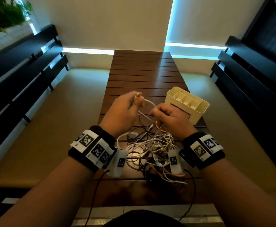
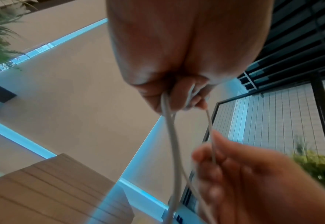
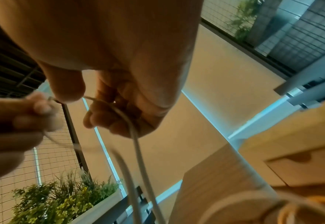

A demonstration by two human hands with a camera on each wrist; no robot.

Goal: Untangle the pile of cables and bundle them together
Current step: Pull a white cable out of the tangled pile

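A tangled pile of cables [image 1: 152, 153], white, black and yellow, lies on the near part of the slatted wooden table [image 1: 143, 74]. Above the pile both hands are raised and hold one white cable [image 1: 148, 102]. My left hand [image 1: 129, 104] pinches it near its plug end, with strands of it running out of the curled fingers [image 2: 177, 97]. My right hand [image 1: 165, 115] grips the same white cable [image 3: 137, 145] a little lower and to the right, fingers curled round it. The cable [image 2: 174, 151] hangs down from both hands toward the pile.
A cream plastic organiser box [image 1: 187, 104] with compartments stands on the table just right of my right hand. Dark slatted benches [image 1: 24, 66] flank the table on both sides. Thin black wires [image 1: 94, 190] run from the wrist bands toward my body.
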